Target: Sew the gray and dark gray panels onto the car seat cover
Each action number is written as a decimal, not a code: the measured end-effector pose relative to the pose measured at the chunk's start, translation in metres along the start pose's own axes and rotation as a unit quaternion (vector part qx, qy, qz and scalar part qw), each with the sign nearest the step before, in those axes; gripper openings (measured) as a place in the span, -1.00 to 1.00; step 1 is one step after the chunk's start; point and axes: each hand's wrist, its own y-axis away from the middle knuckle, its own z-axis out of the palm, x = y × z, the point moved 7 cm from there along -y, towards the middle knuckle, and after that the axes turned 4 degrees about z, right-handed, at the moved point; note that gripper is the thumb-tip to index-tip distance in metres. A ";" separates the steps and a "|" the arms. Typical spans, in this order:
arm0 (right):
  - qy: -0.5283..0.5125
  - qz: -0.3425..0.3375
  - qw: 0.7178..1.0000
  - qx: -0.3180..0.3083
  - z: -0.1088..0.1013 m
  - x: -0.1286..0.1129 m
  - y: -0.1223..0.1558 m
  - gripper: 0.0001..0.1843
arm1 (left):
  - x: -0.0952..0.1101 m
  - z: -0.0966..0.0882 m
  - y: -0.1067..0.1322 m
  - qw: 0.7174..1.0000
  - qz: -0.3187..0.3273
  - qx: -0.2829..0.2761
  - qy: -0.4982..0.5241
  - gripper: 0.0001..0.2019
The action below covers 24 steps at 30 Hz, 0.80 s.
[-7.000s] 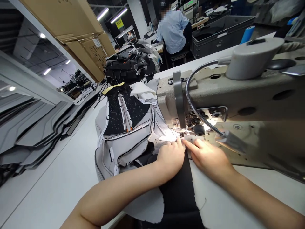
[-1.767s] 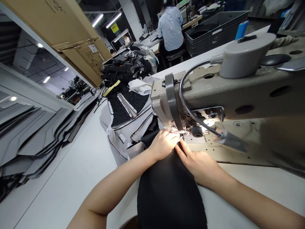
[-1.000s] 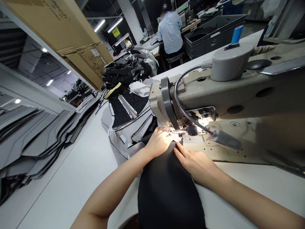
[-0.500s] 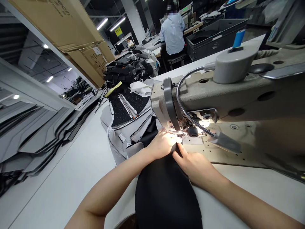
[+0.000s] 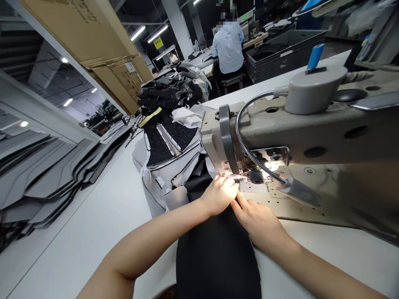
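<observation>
A black fabric piece point(image 5: 218, 253) runs from the table's near edge up to the needle area of a grey sewing machine point(image 5: 311, 137). My left hand point(image 5: 218, 194) rests on the fabric's far end, fingers curled and pressed onto it right at the presser foot point(image 5: 238, 179), in bright lamp light. My right hand point(image 5: 260, 218) lies flat on the fabric's right edge just before the needle plate, fingers stretched toward the foot. The two hands touch at the fingertips.
A heap of grey and black sewn panels point(image 5: 170, 153) lies left of the machine, with darker piles point(image 5: 174, 89) behind. Stacked grey cut sheets point(image 5: 46, 174) line the left. Cardboard boxes point(image 5: 93, 37) stand above. A person in a light blue shirt point(image 5: 229, 45) sits at a far table.
Over the earlier frames the grey fabric under my hands gave way to black fabric fed toward the needle. In the last half second my hands stay at the foot; the view shifts slightly.
</observation>
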 end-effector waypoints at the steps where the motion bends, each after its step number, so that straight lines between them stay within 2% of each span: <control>1: -0.009 -0.005 1.000 0.004 0.002 0.002 0.002 -0.28 | 0.000 0.000 0.001 1.000 0.004 0.005 0.001 -0.74; 3: -0.040 -0.040 0.998 0.026 0.003 0.006 0.008 -0.20 | -0.003 -0.004 0.007 0.999 0.025 0.022 0.017 -0.75; 5: -0.095 -0.088 0.989 0.066 -0.002 0.013 0.019 -0.23 | -0.019 -0.013 0.024 0.998 0.011 0.055 0.037 -0.74; 6: -0.128 -0.104 0.982 0.087 -0.007 0.018 0.023 -0.30 | -0.037 -0.018 0.036 0.996 -0.036 0.073 0.040 -0.71; 7: -0.157 -0.114 0.975 0.104 -0.012 0.023 0.027 -0.40 | -0.060 -0.022 0.053 0.990 -0.114 0.080 0.038 -0.66; 8: -0.181 -0.121 0.969 0.118 -0.018 0.026 0.028 -0.52 | -0.087 -0.020 0.073 0.975 -0.212 0.060 0.038 -0.58; 9: -0.198 -0.128 0.964 0.125 -0.025 0.025 0.027 -0.61 | -0.112 -0.015 0.096 0.950 -0.310 0.018 0.042 -0.47; 10: -0.210 -0.142 0.959 0.125 -0.030 0.020 0.023 -0.65 | -0.132 -0.006 0.118 0.919 -0.387 -0.046 0.055 -0.35; 11: -0.217 -0.160 0.955 0.123 -0.035 0.010 0.017 -0.66 | -0.146 0.004 0.137 0.892 -0.432 -0.109 0.074 -0.26; 13: -0.222 -0.187 0.949 0.123 -0.041 -0.018 0.000 -0.61 | -0.160 0.021 0.156 0.864 -0.453 -0.194 0.104 -0.20; 15: -0.212 -0.178 0.952 0.131 -0.038 -0.046 -0.022 -0.50 | -0.165 0.026 0.154 0.870 -0.440 -0.200 0.101 -0.26; 17: -0.190 -0.134 0.963 0.134 -0.027 -0.067 -0.043 -0.47 | -0.169 0.021 0.141 0.879 -0.430 -0.188 0.082 -0.39; 19: -0.175 -0.088 0.972 0.132 -0.016 -0.078 -0.058 -0.44 | -0.174 0.001 0.130 0.888 -0.423 -0.169 0.057 -0.54; 20: -0.170 -0.070 0.974 0.131 -0.012 -0.080 -0.063 -0.42 | -0.178 -0.016 0.127 0.892 -0.421 -0.157 0.042 -0.59; 22: -0.164 -0.043 0.977 0.128 -0.007 -0.078 -0.069 -0.38 | -0.181 -0.062 0.132 0.898 -0.420 -0.128 0.006 -0.62; 24: -0.165 -0.016 0.980 0.114 -0.005 -0.072 -0.076 -0.37 | -0.171 -0.116 0.151 0.903 -0.417 -0.100 -0.030 -0.62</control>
